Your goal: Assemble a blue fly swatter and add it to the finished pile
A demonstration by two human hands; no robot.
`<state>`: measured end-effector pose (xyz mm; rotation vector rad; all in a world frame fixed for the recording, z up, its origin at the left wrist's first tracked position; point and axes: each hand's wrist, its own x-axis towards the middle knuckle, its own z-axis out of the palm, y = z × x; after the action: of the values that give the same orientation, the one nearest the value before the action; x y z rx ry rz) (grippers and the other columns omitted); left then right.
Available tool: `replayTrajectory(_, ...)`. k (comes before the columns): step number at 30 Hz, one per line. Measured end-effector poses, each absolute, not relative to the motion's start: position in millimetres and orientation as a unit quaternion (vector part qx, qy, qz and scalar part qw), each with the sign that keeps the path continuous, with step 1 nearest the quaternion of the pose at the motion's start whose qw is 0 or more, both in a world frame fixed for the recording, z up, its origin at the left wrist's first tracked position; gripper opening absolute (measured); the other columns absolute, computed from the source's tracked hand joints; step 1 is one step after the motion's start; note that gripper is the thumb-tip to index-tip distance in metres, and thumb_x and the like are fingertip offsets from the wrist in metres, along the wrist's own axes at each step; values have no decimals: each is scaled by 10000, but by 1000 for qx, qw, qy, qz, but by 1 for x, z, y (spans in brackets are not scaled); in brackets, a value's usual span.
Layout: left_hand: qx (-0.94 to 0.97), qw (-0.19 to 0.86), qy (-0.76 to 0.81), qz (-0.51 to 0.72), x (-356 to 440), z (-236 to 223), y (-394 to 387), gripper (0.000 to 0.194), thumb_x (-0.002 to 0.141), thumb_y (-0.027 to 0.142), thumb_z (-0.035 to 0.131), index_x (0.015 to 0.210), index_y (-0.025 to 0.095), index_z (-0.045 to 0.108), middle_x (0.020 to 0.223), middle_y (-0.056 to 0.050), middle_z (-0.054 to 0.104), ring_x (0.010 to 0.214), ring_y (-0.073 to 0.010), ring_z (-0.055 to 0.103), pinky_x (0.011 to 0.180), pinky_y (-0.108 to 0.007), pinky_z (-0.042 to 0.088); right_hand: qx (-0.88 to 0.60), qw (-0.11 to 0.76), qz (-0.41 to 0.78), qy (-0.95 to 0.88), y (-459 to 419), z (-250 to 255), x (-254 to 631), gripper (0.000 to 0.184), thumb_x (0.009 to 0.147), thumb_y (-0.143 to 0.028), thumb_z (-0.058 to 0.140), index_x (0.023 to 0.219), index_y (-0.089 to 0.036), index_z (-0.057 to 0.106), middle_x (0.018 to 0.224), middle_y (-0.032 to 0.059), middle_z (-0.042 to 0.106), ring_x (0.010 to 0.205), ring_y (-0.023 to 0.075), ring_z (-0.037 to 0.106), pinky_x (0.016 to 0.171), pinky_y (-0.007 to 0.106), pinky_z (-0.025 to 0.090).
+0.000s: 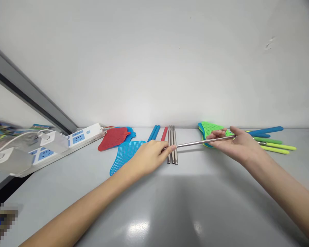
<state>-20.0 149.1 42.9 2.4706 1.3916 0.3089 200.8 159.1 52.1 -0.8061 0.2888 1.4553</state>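
A thin metal rod [195, 142] is stretched between my two hands above the table. My left hand [150, 154] is closed on its left end, thumb along the rod. Palm up, my right hand [238, 144] has the rod's other end lying across it under the thumb, with loosely curled fingers. Just below and left of my left hand lies a blue fly swatter head [127, 154], partly covered by it. Several shorter-looking metal rods [172, 156] lie side by side under the held one. Behind my right hand is a green swatter head [212, 127] on a stack.
A red swatter head [114, 137] overlaps another blue one [130, 133] at left. Near the wall lie blue handles [153, 133] and a red handle [164, 133]. Blue handles [269, 131] and yellow-green handles [279, 148] extend right. A power strip [84, 134] with plugged-in adapters stands left.
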Motion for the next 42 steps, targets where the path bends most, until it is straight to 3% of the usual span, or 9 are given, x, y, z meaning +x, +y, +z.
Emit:
replayTrajectory(7, 853, 135, 498, 82, -18, 39, 150, 435, 839, 438, 186, 645, 181, 477, 610, -11, 501, 553, -124, 462, 485, -226, 240, -430, 666, 597, 123, 160, 57, 206, 204, 792, -380, 283, 732, -196, 348, 610, -9, 370, 464, 94, 383, 373, 255, 405)
replayTrajectory(11, 858, 110, 496, 78, -19, 35, 151, 441, 841, 437, 177, 659, 183, 488, 605, -14, 507, 539, -131, 458, 485, -238, 220, -463, 622, 621, 114, 159, 52, 203, 195, 811, -318, 177, 704, -212, 301, 616, 0, 374, 480, 118, 412, 393, 284, 414)
replayTrajectory(19, 871, 93, 478, 58, -16, 29, 147, 461, 845, 432, 148, 673, 185, 497, 602, -20, 525, 537, -143, 454, 476, -243, 196, -388, 674, 623, 82, 154, 45, 193, 214, 778, -171, 217, 594, -194, 110, 482, -65, 158, 352, 69, 193, 338, 200, 284)
replayTrajectory(27, 869, 138, 474, 43, -13, 36, 144, 481, 838, 442, 145, 622, 184, 489, 567, -13, 508, 499, -128, 421, 487, -240, 222, -335, 740, 581, 61, 146, 42, 185, 302, 716, -118, 321, 587, -185, 57, 456, -67, 53, 351, 84, 99, 328, 217, 191)
replayTrajectory(42, 826, 277, 489, 52, -9, 41, 137, 512, 803, 514, 160, 528, 167, 418, 499, 16, 350, 456, -100, 328, 425, -227, 212, -320, 771, 550, -15, 134, 37, 171, 333, 711, -135, 340, 572, -177, 40, 458, -63, 15, 352, 84, 63, 301, 214, 181)
